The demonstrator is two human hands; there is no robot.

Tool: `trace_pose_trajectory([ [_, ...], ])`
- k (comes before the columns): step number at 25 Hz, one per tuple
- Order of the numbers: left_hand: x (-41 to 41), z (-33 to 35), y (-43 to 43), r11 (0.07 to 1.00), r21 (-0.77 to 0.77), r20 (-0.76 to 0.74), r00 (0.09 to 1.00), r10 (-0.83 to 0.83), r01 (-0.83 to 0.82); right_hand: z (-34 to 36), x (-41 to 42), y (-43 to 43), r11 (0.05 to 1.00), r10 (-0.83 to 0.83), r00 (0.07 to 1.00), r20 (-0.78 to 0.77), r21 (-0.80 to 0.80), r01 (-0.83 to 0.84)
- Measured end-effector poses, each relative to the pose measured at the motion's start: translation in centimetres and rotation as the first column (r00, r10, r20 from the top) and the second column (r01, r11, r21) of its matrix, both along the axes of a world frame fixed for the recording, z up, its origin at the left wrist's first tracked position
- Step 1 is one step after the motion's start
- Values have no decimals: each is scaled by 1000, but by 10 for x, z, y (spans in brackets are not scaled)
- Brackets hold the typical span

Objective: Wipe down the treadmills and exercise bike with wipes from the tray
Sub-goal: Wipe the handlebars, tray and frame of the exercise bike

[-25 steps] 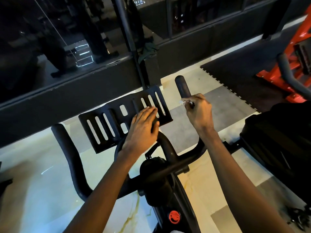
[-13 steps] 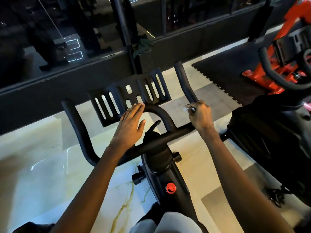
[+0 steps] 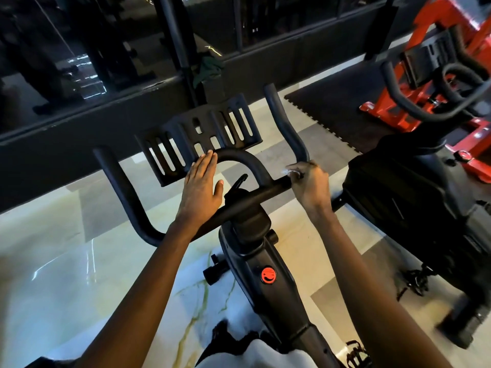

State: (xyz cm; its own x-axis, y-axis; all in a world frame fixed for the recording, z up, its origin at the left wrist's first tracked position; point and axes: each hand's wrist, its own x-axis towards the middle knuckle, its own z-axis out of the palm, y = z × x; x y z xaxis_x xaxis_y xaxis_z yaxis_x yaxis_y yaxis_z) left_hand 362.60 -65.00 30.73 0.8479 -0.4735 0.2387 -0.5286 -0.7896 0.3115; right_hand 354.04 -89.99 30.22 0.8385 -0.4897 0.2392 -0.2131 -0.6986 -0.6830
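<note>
One wide head-worn view.
We look forward and steeply down from close above the handlebar [image 3: 261, 194] of the exercise bike [image 3: 255, 251], the glass wall [image 3: 79, 49] ahead.

Wearing a pale, whitish garment [image 3: 255, 355], showing at 6 o'clock along the bottom edge, too blurred for telling its kind. Leaving the left forearm [image 3: 148, 274] and right forearm [image 3: 369, 274] bare, from 7 and 5 o'clock up to the left hand [image 3: 202, 189] and right hand [image 3: 310, 187].

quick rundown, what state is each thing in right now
left hand, open, flat on the handlebar
right hand, curled round the wipe
wipe, scrunched, pressed against the handlebar
exercise bike, upright
</note>
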Motion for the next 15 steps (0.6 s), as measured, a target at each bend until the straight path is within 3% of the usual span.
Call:
trace_pose_trajectory([
  [4, -19, -6, 22, 994, -107, -125, 992, 6, -19, -2, -22, 46, 993, 107, 988, 108, 43, -112],
  [7, -39, -13, 45, 984, -174, -184, 981, -58, 25, -5, -22, 52, 996, 6, 988, 155, 90, -20],
  [10, -44, -15, 57, 980, -195, -229, 969, -92, 47, -6, -21, 79, 997, -19, 995, 99, 76, 11],
  [12, -42, -16, 60, 981, -182, -203, 974, -103, 66, -6, -27, 92, 998, 13, 994, 109, 63, -20],
  [15, -41, -24, 65, 970, -76, -46, 971, -235, 231, -9, -41, 93, 985, -99, 982, 160, 153, 75],
])
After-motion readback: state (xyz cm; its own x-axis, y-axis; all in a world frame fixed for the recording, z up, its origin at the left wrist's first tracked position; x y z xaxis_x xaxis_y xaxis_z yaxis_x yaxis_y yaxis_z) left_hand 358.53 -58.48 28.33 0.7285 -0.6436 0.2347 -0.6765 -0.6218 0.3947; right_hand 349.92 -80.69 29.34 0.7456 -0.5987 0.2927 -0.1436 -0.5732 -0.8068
